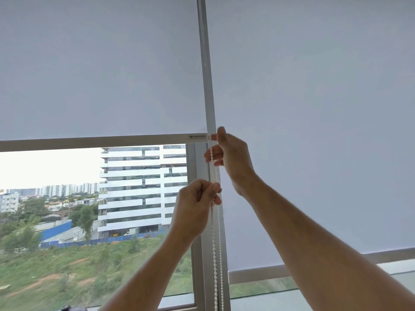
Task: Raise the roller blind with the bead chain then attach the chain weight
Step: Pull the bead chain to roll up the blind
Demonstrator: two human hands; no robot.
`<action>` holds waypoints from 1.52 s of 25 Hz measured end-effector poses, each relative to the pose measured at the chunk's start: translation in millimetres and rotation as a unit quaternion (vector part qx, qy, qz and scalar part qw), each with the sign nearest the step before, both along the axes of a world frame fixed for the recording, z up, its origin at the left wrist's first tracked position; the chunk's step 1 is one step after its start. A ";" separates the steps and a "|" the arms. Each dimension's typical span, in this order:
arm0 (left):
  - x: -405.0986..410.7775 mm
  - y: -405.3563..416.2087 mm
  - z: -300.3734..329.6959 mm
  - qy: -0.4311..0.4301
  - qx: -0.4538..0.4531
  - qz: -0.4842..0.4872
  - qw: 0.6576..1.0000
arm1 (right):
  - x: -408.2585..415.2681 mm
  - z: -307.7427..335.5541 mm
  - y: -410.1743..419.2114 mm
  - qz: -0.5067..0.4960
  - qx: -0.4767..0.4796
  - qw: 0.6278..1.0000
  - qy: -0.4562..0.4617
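From the head camera, the pale grey fabric roller blind hangs with its beige bottom bar partway up the left window pane. The white plastic bead chain runs down along the grey metal window mullion. The right hand, higher, pinches the chain between thumb and fingers; the left hand, below it, curls shut around the same chain

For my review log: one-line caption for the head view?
Both hands, left hand below right hand, grip the bead chain beside the half-raised left blind.
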State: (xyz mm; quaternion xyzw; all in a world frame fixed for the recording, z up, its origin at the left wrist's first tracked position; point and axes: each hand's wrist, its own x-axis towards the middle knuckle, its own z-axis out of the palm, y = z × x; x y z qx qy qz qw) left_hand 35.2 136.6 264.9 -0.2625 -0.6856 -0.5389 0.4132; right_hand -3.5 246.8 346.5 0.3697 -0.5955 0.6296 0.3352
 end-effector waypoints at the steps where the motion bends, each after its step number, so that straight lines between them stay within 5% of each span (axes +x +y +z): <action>1: -0.6 0.4 -4.5 -0.002 -0.006 0.001 1.000 | 3.8 11.5 -2.1 -0.002 0.014 1.000 -0.004; 8: -9.8 -9.6 -16.9 0.018 -0.068 0.024 0.997 | 8.5 9.9 -15.4 0.008 -0.004 1.000 0.005; 11: -11.0 -16.0 -16.1 0.043 -0.028 0.031 0.998 | 12.0 -1.2 -15.9 -0.021 -0.012 1.000 0.019; 15: -13.2 -23.9 17.2 0.049 0.058 0.059 0.995 | 17.2 -17.2 -19.5 -0.029 -0.003 0.999 0.021; 27: 14.7 -1.7 104.0 0.033 0.046 0.037 0.998 | 14.9 -68.1 -23.7 0.018 0.049 0.998 0.036; 31: 20.1 -6.1 95.5 0.030 0.049 0.011 0.998 | 11.8 -57.6 6.2 0.123 0.124 0.985 -0.010; 38: 19.7 1.2 58.0 0.038 -0.001 0.014 0.999 | 15.3 5.1 8.3 0.026 0.029 0.999 -0.018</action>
